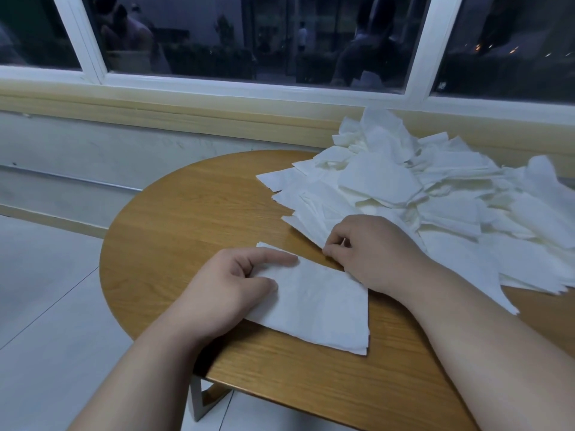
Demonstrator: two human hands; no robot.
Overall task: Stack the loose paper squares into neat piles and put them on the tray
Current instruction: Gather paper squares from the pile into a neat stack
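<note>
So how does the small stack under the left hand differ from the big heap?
The small stack lies flat, edges roughly aligned; the heap is jumbled, sheets lying every way. The small stack is thin; the heap is far bigger and taller. Both are white paper on the wooden table.

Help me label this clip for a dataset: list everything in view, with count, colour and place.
loose paper squares: many, white, heaped on the table's right half
paper pile: one small, white, table's near middle
table: one, brown wood, rounded end, centre
table leg: one visible, pale grey, under the near edge
window: one, white frame, dark glass, behind
floor: pale tiles, left
left hand: rests on the paper pile
right hand: fingers curled, pinching a sheet at the heap's near edge
</note>
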